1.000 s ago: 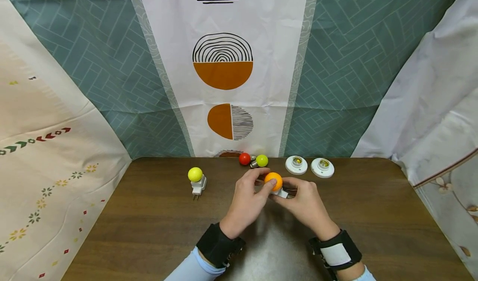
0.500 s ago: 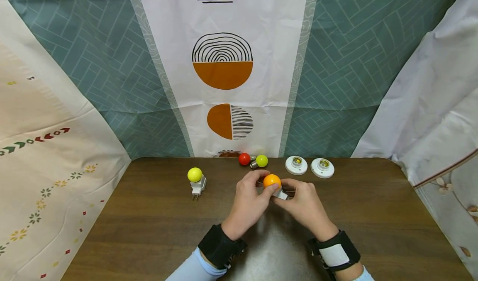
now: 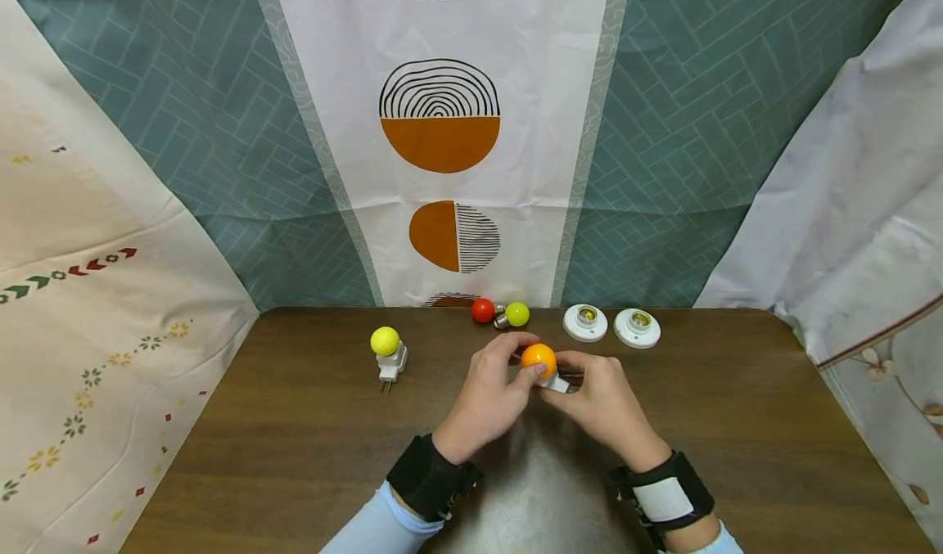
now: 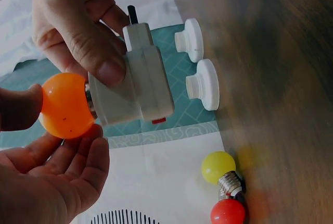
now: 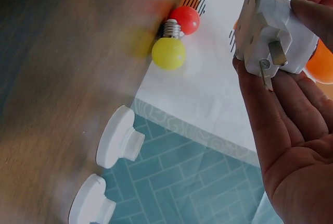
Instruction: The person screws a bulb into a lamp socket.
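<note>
My left hand [image 3: 486, 390] pinches an orange light bulb [image 4: 65, 105] between thumb and fingers. A white plug-in lamp socket [image 4: 132, 86] with a small red switch and flat metal prongs is held by my right hand [image 3: 607, 398]. In the left wrist view the bulb's base sits in the mouth of the socket, with a bit of metal thread showing between them. The right wrist view shows the prongs [image 5: 277, 53] facing the camera and the right fingers under the socket body. Both hands are above the table [image 3: 295, 456].
A yellow bulb in a white plug-in socket [image 3: 392, 366] stands at the left. Near the back edge lie a red bulb [image 3: 482, 310] and a yellow-green bulb [image 3: 517, 314], close together. Two round white lamp holders [image 3: 585, 323] sit to their right. A patterned cloth [image 3: 663, 128] hangs behind.
Both hands stay at nearly the same spot, holding the orange bulb and the socket. The bulb shifts very slightly left, then back. The other things have not moved.
</note>
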Demonstrator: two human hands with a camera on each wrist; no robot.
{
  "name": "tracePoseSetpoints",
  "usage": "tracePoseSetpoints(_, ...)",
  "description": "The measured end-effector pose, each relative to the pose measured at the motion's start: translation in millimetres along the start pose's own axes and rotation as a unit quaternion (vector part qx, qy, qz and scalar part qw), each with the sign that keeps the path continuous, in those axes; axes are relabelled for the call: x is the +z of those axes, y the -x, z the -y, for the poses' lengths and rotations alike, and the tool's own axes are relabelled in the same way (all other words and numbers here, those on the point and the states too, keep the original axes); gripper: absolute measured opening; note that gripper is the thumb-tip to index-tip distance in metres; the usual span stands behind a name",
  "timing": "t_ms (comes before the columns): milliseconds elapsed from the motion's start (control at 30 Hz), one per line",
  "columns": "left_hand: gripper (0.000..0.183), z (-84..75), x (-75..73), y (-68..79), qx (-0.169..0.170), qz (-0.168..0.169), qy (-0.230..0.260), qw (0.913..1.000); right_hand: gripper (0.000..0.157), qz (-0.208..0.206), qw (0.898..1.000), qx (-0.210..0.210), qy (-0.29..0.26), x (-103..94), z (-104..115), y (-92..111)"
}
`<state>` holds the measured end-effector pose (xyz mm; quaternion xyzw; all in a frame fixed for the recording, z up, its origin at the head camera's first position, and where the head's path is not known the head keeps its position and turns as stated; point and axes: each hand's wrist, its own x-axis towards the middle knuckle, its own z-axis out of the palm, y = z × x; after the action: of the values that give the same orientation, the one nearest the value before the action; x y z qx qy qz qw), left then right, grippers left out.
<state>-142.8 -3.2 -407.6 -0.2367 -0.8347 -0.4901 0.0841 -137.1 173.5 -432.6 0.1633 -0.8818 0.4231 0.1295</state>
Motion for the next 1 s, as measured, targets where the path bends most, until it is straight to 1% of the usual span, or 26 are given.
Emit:
tracePoseSetpoints(133, 0.03, 1.4, -1.4, -1.4, 0.003, 0.017, 0.001, 0.9998, 0.04, 0.007, 1.0, -0.002, 0.002, -2.1, 0.2, -0.5)
tracePoseSetpoints(233, 0.032, 0.7, -1.3, -1.1, 0.003, 0.012, -0.002, 0.9999, 0.04, 0.003, 1.0, 0.003, -0.002, -2.3, 0.3, -0.3)
tracePoseSetpoints(333, 0.034, -1.4, 0.2, 0.0, -0.004, -0.011, 0.003, 0.9999, 0.041, -0.008, 1.0, 0.011, -0.008, -1.2, 0.3, -0.1)
tracePoseSetpoints(500, 0.037, -4.6, 4.3, 2.9, -0.03, -0.06, 0.005, 0.9977, 0.04, -0.028, 0.999, 0.026, -0.01, 1.4, 2.8, 0.7)
tracePoseSetpoints(600, 0.04, -5.7, 6.1, 3.9, -0.035, -0.077, 0.002, 0.9964, 0.04, -0.035, 0.999, 0.035, -0.006, 2.1, 4.7, 0.7)
tracePoseSetpoints(700, 0.042, -5.8, 7.1, 4.2, -0.033, -0.085, 0.0, 0.9958, 0.039, -0.034, 0.999, 0.039, -0.002, 2.8, 6.3, 1.3)
tracePoseSetpoints(833, 0.039, -5.5, 7.3, 4.2, -0.034, -0.086, 0.002, 0.9957, 0.037, -0.026, 0.999, 0.036, 0.004, 3.5, 7.2, 2.3)
tracePoseSetpoints(1000, 0.033, -5.5, 6.8, 4.0, -0.038, -0.067, 0.005, 0.997, 0.037, -0.023, 0.999, 0.029, 0.014, 3.3, 7.0, 3.4)
